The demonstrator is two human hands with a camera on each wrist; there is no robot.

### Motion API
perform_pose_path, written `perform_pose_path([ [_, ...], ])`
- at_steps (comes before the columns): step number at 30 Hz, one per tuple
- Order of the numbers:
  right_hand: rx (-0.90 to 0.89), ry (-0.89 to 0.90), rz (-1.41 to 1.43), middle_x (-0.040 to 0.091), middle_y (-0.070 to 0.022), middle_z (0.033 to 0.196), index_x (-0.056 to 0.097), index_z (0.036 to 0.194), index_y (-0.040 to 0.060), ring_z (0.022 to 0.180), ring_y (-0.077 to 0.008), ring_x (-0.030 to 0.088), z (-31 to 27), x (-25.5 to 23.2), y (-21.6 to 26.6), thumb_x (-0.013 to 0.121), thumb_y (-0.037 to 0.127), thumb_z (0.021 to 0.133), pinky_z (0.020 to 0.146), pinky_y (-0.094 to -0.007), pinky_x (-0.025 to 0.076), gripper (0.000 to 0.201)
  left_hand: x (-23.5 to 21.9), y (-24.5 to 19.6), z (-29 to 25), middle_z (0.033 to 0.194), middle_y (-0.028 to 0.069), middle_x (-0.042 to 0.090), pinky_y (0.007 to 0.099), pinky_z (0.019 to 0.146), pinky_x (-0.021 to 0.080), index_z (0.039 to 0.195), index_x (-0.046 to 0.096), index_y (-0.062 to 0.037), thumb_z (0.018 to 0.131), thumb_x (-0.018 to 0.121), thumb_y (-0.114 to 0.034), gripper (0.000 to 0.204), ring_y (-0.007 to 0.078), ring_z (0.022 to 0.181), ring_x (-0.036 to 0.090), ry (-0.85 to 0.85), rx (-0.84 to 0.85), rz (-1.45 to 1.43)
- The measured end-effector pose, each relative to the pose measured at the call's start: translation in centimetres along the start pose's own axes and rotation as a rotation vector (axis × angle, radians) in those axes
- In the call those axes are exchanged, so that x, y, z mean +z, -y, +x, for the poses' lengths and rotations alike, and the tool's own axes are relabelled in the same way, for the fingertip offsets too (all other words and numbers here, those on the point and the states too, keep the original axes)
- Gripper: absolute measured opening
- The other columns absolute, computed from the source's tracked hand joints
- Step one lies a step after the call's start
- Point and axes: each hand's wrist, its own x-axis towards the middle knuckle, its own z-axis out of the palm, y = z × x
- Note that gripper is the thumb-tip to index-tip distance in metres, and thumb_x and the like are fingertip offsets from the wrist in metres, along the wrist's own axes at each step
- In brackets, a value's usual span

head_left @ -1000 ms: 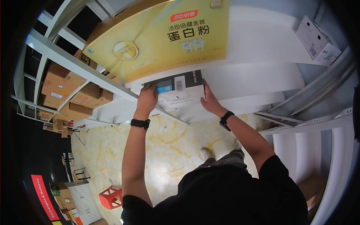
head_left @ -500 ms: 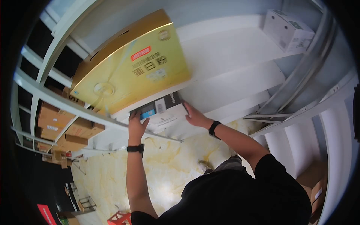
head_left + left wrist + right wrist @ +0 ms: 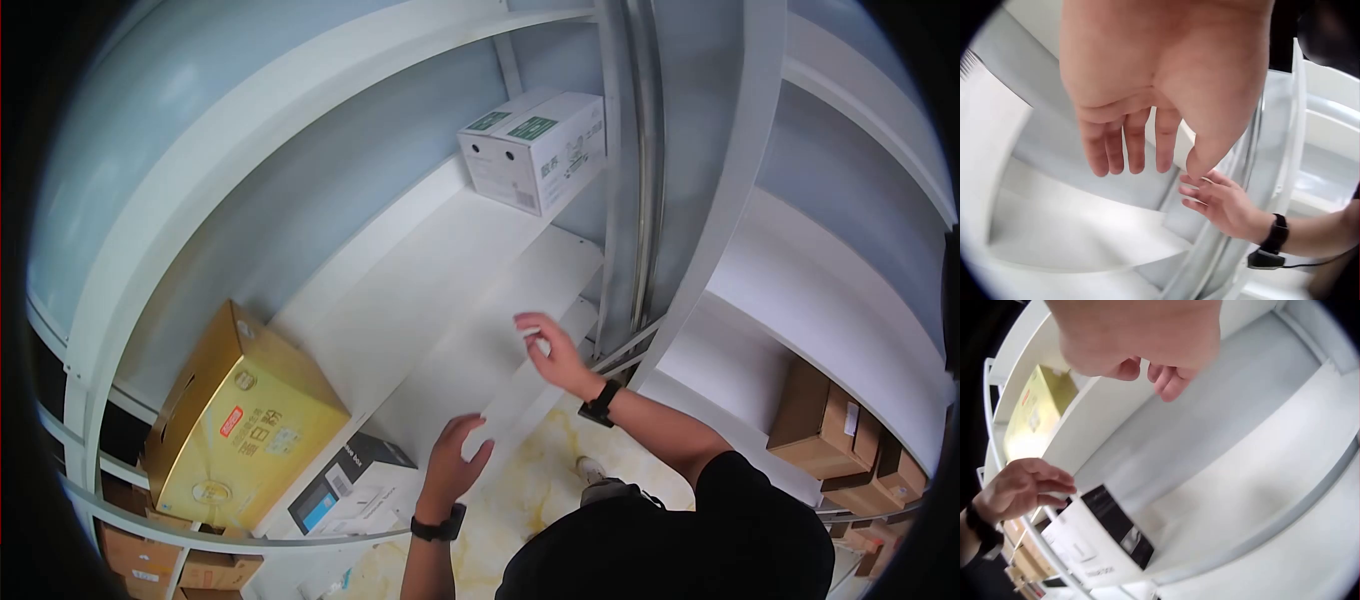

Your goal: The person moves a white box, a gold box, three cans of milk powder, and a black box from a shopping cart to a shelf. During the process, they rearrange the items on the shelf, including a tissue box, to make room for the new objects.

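Head view: I've got both hands up at the white shelving [image 3: 455, 330], well apart from each other, neither gripping anything. Left hand [image 3: 452, 468] is the one nearest the tissue box [image 3: 365, 490]; fingers loose, thumb spread away from them. Left wrist view gives me its palm, fingers hanging relaxed with gaps between some of them. Right hand [image 3: 555, 355] is higher and further right, over the shelves, fingers softly bent around air (right wrist view hides part of them behind the hand itself).

Tissue box sits on the shelf level just below the big yellow carton [image 3: 250, 430], toward the left end near a curved white rail [image 3: 300, 543]. It's black and white with a blue patch and a barcode label. Right wrist view puts the left fingertips close to its corner; can't tell the exact gap.

White carton [image 3: 535, 150] with green patches is on the same level as the yellow one, at the far end by the metal uprights. Brown cartons [image 3: 825, 420] on the right-hand rack. Black strap on each wrist (left wrist view shows a cable [image 3: 1310, 264] running off the right one).
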Motion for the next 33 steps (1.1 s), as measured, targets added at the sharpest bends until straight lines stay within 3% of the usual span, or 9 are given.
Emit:
perform_pose_path([
  [4,0.059,-0.318,-0.095,0.054,-0.0096,0.135,0.051,0.136,0.0073,0.121,-0.0221,0.056,6.4,-6.9,0.4,0.046,-0.007,0.091,0.093,-0.0316,0.049,0.048,1.2,-4.4,12.9,0.126,0.0169,0.059,0.0386,0.090,0.051,0.129,0.054,-0.0034,0.085,0.072,-0.012,0.048,0.0334,0.111,0.060,-0.087,0.135,-0.116],
  [11,-0.023,-0.358,-0.124,0.042,-0.0170,0.150,0.041,0.144,0.0060,0.137,-0.0313,0.044,14.1,-9.4,-1.4,0.049,-0.005,0.088,0.105,-0.0374,0.043,0.058,1.4,-9.2,29.5,0.144,0.0218,0.042,0.0454,0.103,0.043,0.139,0.045,-0.0017,0.087,0.069,-0.014,0.059,0.0405,0.128,0.046,-0.239,0.314,0.070],
  [13,-0.077,-0.395,-0.262,0.035,-0.0213,0.154,0.037,0.146,0.0021,0.142,-0.0355,0.036,15.3,-9.1,-2.1,0.049,-0.005,0.088,0.114,-0.0389,0.034,0.060,1.6,-9.9,33.4,0.147,0.0229,0.039,0.0474,0.107,0.039,0.141,0.043,-0.0015,0.087,0.069,-0.015,0.061,0.0428,0.131,0.043,-0.290,0.364,0.166],
  [17,-0.038,-0.350,-0.184,0.032,-0.0241,0.154,0.035,0.145,-0.0016,0.143,-0.0369,0.033,16.0,-8.5,-2.5,0.049,-0.004,0.088,0.118,-0.0387,0.027,0.059,2.9,-10.7,39.2,0.148,0.0222,0.040,0.0499,0.112,0.033,0.140,0.045,-0.0034,0.088,0.069,-0.021,0.060,0.0447,0.134,0.039,-0.403,0.411,0.234],
  [22,-0.034,-0.258,0.007,0.037,-0.0233,0.151,0.036,0.144,-0.0010,0.143,-0.0375,0.033,16.1,-9.3,-3.6,0.053,-0.001,0.090,0.117,-0.0396,0.028,0.057,3.7,-8.9,41.5,0.146,0.0183,0.045,0.0507,0.113,0.032,0.135,0.052,-0.0056,0.089,0.068,-0.024,0.052,0.0423,0.134,0.041,-0.414,0.355,0.451],
  [25,-0.056,-0.344,-0.118,0.031,-0.0258,0.152,0.034,0.145,-0.0021,0.143,-0.0391,0.030,16.4,-10.3,-3.7,0.056,0.001,0.091,0.117,-0.0426,0.026,0.058,1.7,-7.7,39.7,0.146,0.0163,0.047,0.0509,0.110,0.036,0.133,0.054,-0.0063,0.092,0.066,-0.020,0.046,0.0405,0.131,0.045,-0.402,0.416,0.400],
  [28,-0.078,-0.526,-0.144,0.023,-0.0282,0.155,0.025,0.148,-0.0027,0.145,-0.0391,0.025,17.2,-11.0,-3.8,0.058,0.003,0.090,0.118,-0.0451,0.023,0.067,-1.3,-7.5,35.8,0.145,0.0147,0.048,0.0456,0.103,0.044,0.133,0.055,-0.0072,0.094,0.063,-0.016,0.041,0.0360,0.128,0.051,-0.399,0.346,0.245],
  [31,-0.081,-0.624,-0.136,0.019,-0.0280,0.156,0.015,0.151,-0.0030,0.147,-0.0371,0.021,18.0,-10.7,-2.4,0.061,0.004,0.089,0.120,-0.0452,0.018,0.076,-4.0,-6.4,31.8,0.146,0.0120,0.049,0.0376,0.095,0.049,0.133,0.055,-0.0090,0.095,0.062,-0.013,0.039,0.0290,0.126,0.053,-0.409,0.136,0.126],
  [33,-0.109,-0.597,-0.087,0.020,-0.0269,0.156,0.013,0.152,-0.0014,0.145,-0.0355,0.025,18.6,-10.4,-1.0,0.061,0.002,0.089,0.118,-0.0438,0.023,0.078,-5.4,-6.0,29.4,0.146,0.0094,0.049,0.0322,0.091,0.049,0.133,0.056,-0.0103,0.095,0.063,-0.012,0.039,0.0240,0.125,0.053,-0.437,0.096,0.072],
])
